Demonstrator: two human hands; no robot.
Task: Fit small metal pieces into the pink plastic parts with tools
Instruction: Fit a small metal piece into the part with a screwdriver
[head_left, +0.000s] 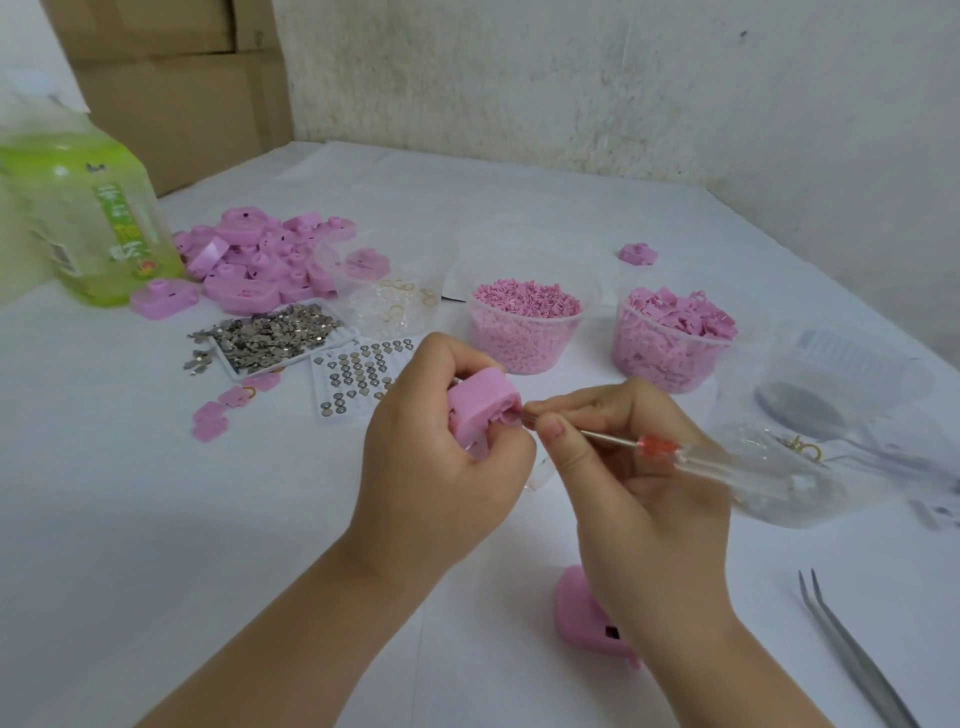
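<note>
White cloth covers our table (208, 519), set against a stained wall. Our left hand (426, 467) grips a pink plastic part (483, 402), fingers curled round it, raised above the cloth at centre. Our right hand (639, 467) pinches a screwdriver (727, 460) near its tip, which meets a small opening in the part's end. Whether a metal piece sits there is too small to tell. We judge the tip could slip and jab the left fingers, or flick a piece away. Metal pieces fill a tray (275, 332) beyond, beside a heap of pink parts (260, 260). Two tubs (524, 332) stand behind the hands. Tweezers (857, 654) lie at the right. A second pink part (576, 613) lies beneath the right wrist, easily knocked.
</note>
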